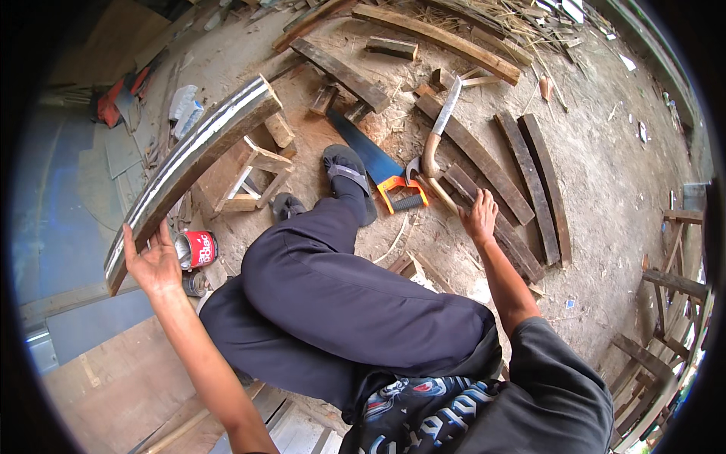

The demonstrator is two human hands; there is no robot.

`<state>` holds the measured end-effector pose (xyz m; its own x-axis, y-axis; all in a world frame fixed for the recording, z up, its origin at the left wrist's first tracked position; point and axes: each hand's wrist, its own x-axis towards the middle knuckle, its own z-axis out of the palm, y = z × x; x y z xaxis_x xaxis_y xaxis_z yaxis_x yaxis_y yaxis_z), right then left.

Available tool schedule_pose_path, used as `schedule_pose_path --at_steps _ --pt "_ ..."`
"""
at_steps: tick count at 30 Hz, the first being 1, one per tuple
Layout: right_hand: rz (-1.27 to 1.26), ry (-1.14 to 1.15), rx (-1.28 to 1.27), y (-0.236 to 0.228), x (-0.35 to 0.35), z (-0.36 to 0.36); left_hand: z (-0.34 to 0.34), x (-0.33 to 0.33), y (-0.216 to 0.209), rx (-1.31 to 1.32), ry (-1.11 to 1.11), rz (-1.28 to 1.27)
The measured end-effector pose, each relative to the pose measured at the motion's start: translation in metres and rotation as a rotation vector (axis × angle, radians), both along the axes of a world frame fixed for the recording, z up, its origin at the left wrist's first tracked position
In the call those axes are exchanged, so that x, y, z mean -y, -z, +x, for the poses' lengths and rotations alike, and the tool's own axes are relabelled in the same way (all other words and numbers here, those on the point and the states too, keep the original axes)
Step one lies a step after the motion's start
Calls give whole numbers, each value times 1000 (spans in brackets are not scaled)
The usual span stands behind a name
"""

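On the left, a long dark wooden beam [193, 155] with a white stripe along its edge slants upward, its far end by a small wooden stand. My left hand [155, 265] grips the beam near its lower end, palm showing. My right hand [479, 218] reaches out with fingers apart, over or on a dark wooden plank [503, 234]; whether it touches is unclear. Just beside its fingertips ends the handle of a hammer [445, 194]. A machete [439, 129] with a curved wooden grip lies there too, next to a handsaw [370, 159] with an orange handle.
Several more dark planks [520, 181] lie at the right. Wood offcuts and beams [435, 38] are scattered at the far side. The small wooden stand [253, 178] and a red paint can [198, 250] are near my left hand. A wooden frame [669, 287] stands far right.
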<state>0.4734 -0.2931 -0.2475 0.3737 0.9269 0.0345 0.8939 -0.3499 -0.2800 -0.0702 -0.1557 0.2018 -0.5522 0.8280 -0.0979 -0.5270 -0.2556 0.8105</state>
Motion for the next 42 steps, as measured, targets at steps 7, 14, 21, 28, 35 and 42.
schedule_pose_path --at_steps 7,14,21,28,35,42 --pt "-82 104 -63 7 -10 9 -22 -3 16 290 119 -177" --pt "-245 85 -121 19 -15 37 -20 3 17 323 162 -202" --pt "-393 -210 -734 -23 -17 116 -14 -10 18 339 236 -195" --pt "-232 -115 -1033 -73 -39 122 -27 -9 18 434 239 -189" --pt "-90 -165 -996 -95 -75 124 -16 -10 17 476 265 -194" --pt "-45 -216 -413 -87 -64 119 -38 -10 20 474 279 -233"
